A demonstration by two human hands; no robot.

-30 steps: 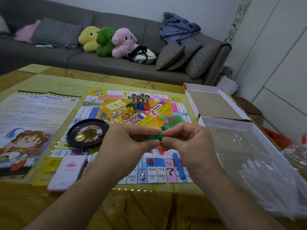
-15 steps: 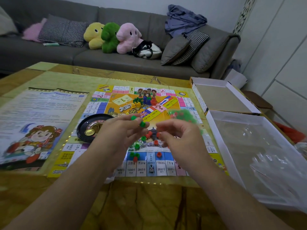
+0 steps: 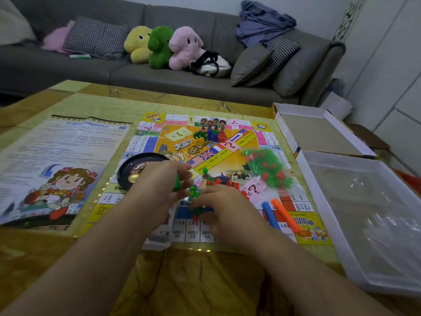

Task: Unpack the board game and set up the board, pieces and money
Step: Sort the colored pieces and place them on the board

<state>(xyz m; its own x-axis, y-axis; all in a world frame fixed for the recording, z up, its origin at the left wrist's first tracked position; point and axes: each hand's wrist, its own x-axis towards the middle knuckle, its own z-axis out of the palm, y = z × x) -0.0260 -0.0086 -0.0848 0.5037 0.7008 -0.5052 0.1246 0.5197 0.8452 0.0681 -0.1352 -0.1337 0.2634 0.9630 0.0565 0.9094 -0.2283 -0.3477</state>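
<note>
The colourful game board point(image 3: 227, 153) lies flat on the table. My left hand point(image 3: 163, 185) is closed around a green plastic piece point(image 3: 176, 184) above the board's near side. My right hand point(image 3: 227, 207) is palm down, its fingertips pinching at small loose green and red pieces point(image 3: 197, 210) scattered on the board. A clear bag of green and red houses point(image 3: 266, 167) lies to the right of my hands. Blue point(image 3: 268, 212) and orange point(image 3: 284, 215) sticks rest by my right wrist. Coloured pawns point(image 3: 209, 135) stand at the board's centre.
A black roulette wheel point(image 3: 134, 173) sits on the board's left edge, behind my left hand. A rule sheet point(image 3: 57, 160) lies to the left. A white card stack point(image 3: 157, 239) is under my left forearm. The box lid point(image 3: 319, 131) and the box bottom point(image 3: 323, 201) holding plastic wrap are at the right. A sofa is behind.
Both hands have dropped from mid-air to the board. Small green and red pieces spilled onto the board; my right hand now reaches down onto them, and the left keeps a green piece.
</note>
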